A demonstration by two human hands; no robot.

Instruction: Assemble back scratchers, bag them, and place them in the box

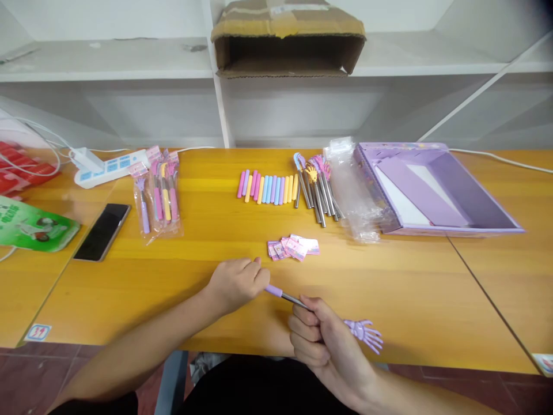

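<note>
Between my hands is a back scratcher with a metal rod, a purple claw head (365,334) and a purple handle sleeve (273,290). My left hand (238,283) is closed around the sleeve, at the end away from the claw. My right hand (317,334) grips the metal rod, and the claw sticks out past its far side. Just beyond my hands lies a small pile of pink printed cards (294,248). Farther back is a row of colored handle sleeves (268,188), beside a bunch of metal-rod scratchers with colored claws (318,190).
At right are clear plastic bags (356,196) and a purple box (484,202). Bagged back scratchers (162,196) lie left, near a phone (102,232), a power strip (113,167) and a green package (37,226). A cardboard box (287,34) sits on the shelf above.
</note>
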